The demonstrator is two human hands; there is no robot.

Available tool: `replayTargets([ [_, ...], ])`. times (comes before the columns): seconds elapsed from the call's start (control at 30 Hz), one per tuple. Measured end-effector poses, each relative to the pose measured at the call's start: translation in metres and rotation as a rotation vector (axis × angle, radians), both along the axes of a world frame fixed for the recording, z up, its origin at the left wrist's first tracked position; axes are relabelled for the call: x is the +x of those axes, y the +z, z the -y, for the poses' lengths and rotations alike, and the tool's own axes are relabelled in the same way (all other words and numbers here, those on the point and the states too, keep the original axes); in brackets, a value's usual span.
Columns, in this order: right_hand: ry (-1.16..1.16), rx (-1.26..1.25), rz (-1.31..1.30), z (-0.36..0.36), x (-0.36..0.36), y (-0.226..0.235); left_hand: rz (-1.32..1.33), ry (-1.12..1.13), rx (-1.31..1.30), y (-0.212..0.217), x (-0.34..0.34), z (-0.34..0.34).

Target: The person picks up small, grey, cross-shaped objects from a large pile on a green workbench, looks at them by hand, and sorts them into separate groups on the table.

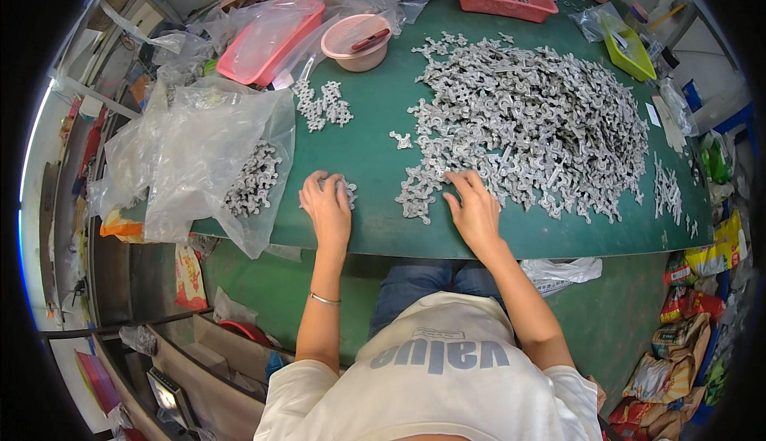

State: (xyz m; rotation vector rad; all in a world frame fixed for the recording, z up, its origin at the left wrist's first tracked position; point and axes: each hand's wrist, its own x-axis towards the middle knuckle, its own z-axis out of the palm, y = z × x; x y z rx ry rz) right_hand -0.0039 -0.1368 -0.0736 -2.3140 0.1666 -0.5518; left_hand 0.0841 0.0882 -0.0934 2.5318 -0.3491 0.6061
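A large heap of small grey metal castings (535,122), lobed and irregular in outline, covers the right middle of the green table. At its near left edge is my right hand (476,211), thumb and index finger apart, fingertips at the castings. A smaller cluster (416,193) lies just left of that hand. My left hand (325,208) rests on the table farther left, its fingers curled down over a few castings (350,192) that show beside it. What lies under the palm is hidden. One loose casting (401,140) lies between the hands, farther back.
A clear plastic bag (203,146) holding castings lies at left. Behind are a flat group of castings (322,106), a pink bowl (357,56) with a red-handled tool, and pink trays (511,3). A yellow-green tray (630,54) and thin strips (666,189) are at right.
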Motion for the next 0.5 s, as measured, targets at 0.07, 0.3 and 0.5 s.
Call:
replayTargets([
  [0.07,-0.035,-0.176,-0.152,-0.004,0.015,0.0,0.058,-0.003,0.01,0.004,-0.003,0.005],
  [0.3,-0.093,-0.182,-0.007,0.007,0.01,-0.011,-0.036,0.003,-0.273,0.03,-0.026,0.021],
  [0.5,-0.044,0.913,-0.223,0.017,-0.022,0.012,-0.099,-0.324,-0.426,0.051,-0.048,0.051],
])
